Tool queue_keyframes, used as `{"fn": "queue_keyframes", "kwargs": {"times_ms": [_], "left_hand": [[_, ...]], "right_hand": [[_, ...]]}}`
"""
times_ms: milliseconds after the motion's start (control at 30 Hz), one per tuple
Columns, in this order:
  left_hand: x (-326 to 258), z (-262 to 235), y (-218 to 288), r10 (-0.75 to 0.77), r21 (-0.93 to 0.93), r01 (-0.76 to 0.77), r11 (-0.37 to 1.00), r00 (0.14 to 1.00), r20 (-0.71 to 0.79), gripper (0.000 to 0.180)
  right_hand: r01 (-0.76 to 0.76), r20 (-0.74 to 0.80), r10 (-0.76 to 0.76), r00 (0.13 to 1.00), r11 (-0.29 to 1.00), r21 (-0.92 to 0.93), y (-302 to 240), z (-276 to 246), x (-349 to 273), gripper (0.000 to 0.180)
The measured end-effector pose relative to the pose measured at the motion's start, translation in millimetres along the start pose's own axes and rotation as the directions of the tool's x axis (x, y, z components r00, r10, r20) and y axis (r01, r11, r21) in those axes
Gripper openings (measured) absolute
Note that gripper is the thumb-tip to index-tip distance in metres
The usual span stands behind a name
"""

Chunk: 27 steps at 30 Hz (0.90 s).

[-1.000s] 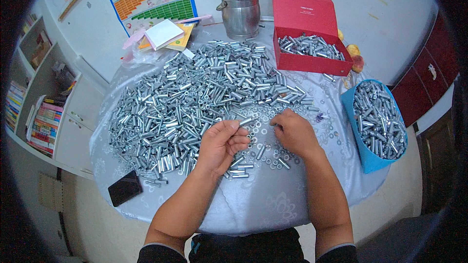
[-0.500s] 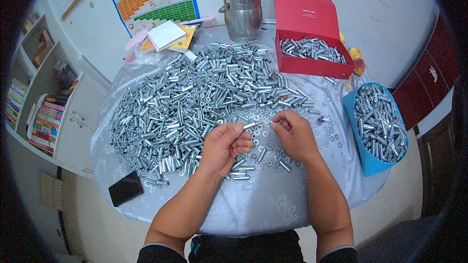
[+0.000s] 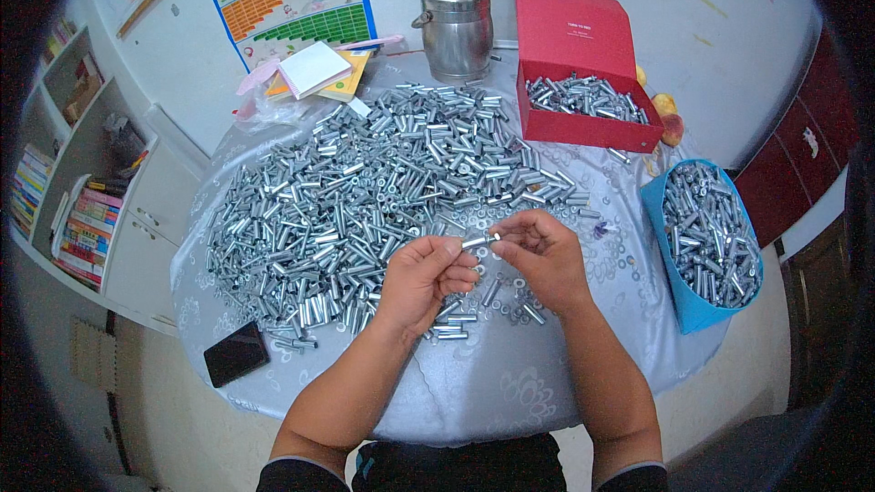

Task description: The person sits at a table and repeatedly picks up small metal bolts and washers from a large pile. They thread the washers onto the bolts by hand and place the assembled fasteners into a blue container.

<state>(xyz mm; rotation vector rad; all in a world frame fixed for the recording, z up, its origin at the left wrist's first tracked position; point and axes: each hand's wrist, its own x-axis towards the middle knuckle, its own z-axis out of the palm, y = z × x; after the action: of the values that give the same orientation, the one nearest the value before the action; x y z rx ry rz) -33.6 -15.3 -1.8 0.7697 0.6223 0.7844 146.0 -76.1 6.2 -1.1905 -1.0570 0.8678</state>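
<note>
Between the thumb and fingers of my left hand (image 3: 424, 278) is a shiny metal expansion bolt (image 3: 475, 242), lying nearly level with its end pointing right. My right hand (image 3: 547, 262) pinches at that right end; a small bright metal piece shows at its fingertips, too small to name surely. Both hands are closed and meet just above the table. Under and around them lie loose washers (image 3: 520, 282) and several metal sleeves (image 3: 493, 291). A big heap of metal sleeves and bolts (image 3: 365, 191) spreads to the left and behind.
A red open box (image 3: 583, 132) and a blue bin (image 3: 679, 260), both full of metal pieces, stand on the right. At the back are a steel pot (image 3: 456, 32) and a notepad (image 3: 313, 69). A black phone (image 3: 235, 354) lies at the left edge of the cloth-covered table (image 3: 456, 401).
My right hand has moved left, bringing its fingertips from a small gap away onto the bolt's right end. My left hand has shifted slightly right, still holding the bolt.
</note>
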Motion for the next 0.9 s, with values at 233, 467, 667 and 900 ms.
{"fn": "queue_keyframes", "kwargs": {"times_ms": [233,467,667,900], "left_hand": [[0,-3,-1,0.007,-0.006,-0.007,1.0,0.999,0.042,0.018],[-1,-1,1,0.011,0.064,-0.014,0.998,0.998,0.059,0.018],[-1,0,1,0.012,0.064,-0.015,0.998,0.999,0.048,0.018],[-1,-1,0,0.02,0.067,-0.023,0.997,0.999,0.048,0.018]], "right_hand": [[0.007,0.024,-0.004,1.0,0.991,-0.132,-2,-2,-1,0.019],[-0.12,0.046,0.138,0.989,0.951,-0.286,0,-8,-1,0.008],[-0.016,0.004,0.016,1.0,0.996,-0.092,-6,2,-2,0.018],[-0.208,0.085,0.244,0.966,0.931,-0.3,2,-7,-1,0.022]]}}
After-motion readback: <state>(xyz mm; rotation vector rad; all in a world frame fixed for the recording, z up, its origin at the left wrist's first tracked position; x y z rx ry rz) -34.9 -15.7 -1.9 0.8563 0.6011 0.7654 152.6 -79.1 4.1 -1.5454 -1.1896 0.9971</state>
